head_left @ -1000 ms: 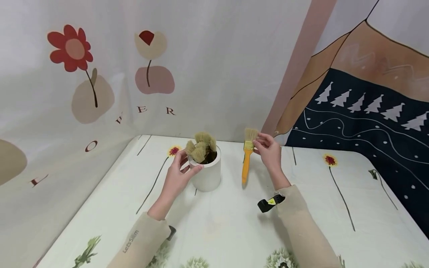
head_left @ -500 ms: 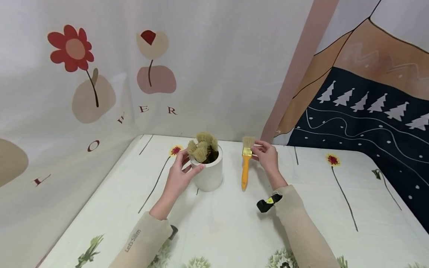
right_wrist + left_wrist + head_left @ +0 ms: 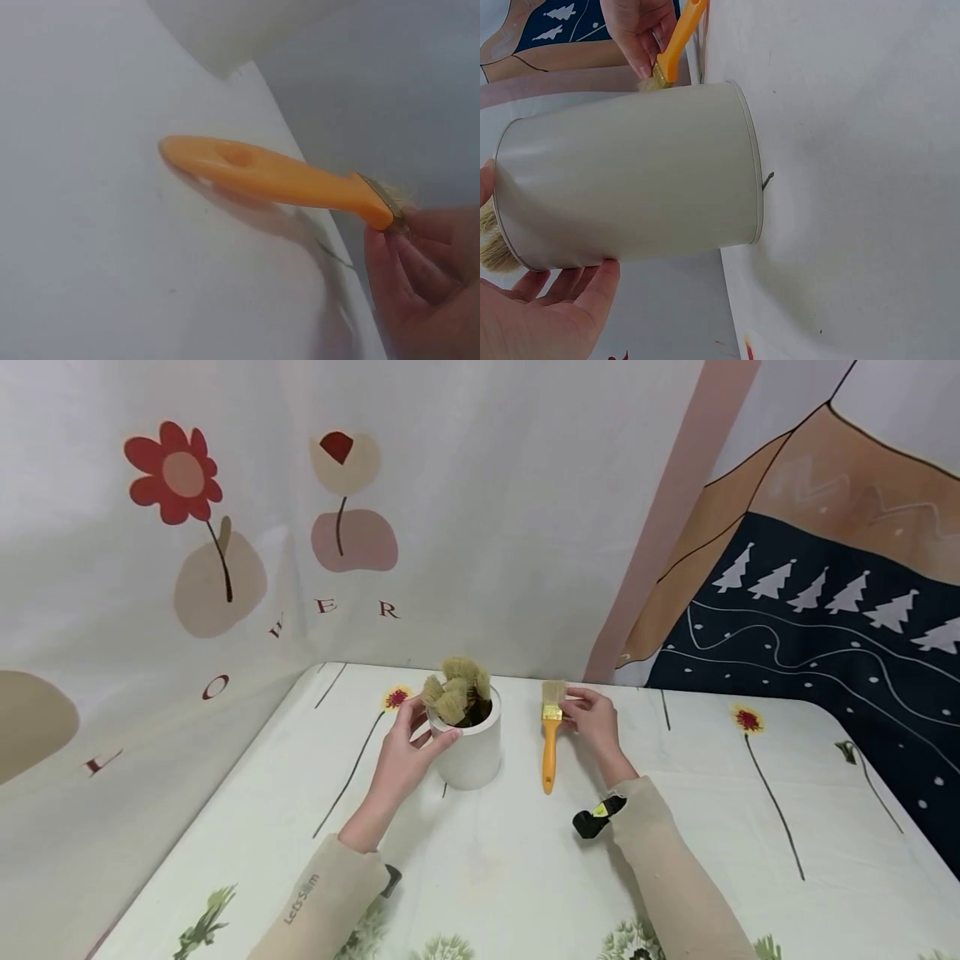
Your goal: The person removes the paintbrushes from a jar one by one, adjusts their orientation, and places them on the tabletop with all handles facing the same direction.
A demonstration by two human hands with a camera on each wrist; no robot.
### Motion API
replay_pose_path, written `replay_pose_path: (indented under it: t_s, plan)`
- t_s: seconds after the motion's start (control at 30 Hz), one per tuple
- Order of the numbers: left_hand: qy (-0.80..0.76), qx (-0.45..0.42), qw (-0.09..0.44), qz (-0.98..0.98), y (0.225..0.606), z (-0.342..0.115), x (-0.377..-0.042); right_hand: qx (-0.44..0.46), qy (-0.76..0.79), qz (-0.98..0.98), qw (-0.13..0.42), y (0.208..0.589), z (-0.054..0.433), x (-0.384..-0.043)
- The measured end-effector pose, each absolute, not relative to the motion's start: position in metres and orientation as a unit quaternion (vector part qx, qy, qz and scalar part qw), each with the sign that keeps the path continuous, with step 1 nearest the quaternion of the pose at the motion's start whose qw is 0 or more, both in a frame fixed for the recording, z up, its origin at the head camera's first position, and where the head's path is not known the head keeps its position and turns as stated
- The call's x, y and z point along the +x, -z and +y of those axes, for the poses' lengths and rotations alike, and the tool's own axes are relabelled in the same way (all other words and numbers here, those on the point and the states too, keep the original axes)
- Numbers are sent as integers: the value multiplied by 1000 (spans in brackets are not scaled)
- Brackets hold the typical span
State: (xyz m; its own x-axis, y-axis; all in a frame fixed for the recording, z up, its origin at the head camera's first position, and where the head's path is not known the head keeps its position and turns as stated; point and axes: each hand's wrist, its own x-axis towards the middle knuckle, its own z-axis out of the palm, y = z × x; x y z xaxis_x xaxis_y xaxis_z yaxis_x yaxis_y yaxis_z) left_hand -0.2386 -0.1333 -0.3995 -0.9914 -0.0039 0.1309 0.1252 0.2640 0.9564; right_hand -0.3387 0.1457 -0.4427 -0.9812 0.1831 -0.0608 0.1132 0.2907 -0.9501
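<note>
A white cylindrical pot [image 3: 471, 758] stands upright on the table in the head view, with several pale-bristled brushes [image 3: 454, 692] in it, bristles up. My left hand [image 3: 399, 762] holds the pot by its upper rim, thumb on the near side and fingers on the left. The left wrist view shows the pot's side [image 3: 630, 176] up close. To the right of the pot, my right hand [image 3: 594, 724] pinches an orange-handled paintbrush [image 3: 550, 747] at the metal band below its bristles. Its bristles point up and its handle [image 3: 255, 171] points down, the end close to the tabletop.
A white floral-print cloth [image 3: 487, 877] covers the table. A pale printed curtain [image 3: 487, 527] hangs right behind the pot and brush, with a dark tree-patterned section [image 3: 817, 643] on the right. A black strap device [image 3: 596, 818] sits at my right wrist.
My right hand has lowered the paintbrush toward the table, a little nearer to me. The left hand keeps its hold on the pot, which stays in place.
</note>
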Motion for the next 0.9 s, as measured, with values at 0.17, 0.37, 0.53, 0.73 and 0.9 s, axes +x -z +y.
replay_pose_path:
  t_s: [0.17, 0.37, 0.53, 0.73, 0.9]
  plan:
    - [602, -39, 55, -795, 400, -132, -238, -88, -583, -807, 21, 450, 147, -341]
    - [602, -38, 59, -796, 399, -132, -238, -84, -576, -813, -4, 459, 145, -341]
    - [601, -41, 59, -796, 400, -133, -237, -83, -565, -821, -4, 461, 144, -341]
    - [602, -43, 60, -795, 401, -133, -238, -88, -556, -826, 1, 457, 144, -338]
    - [603, -43, 61, -795, 401, -134, -238, -87, -555, -827, -7, 454, 145, -335]
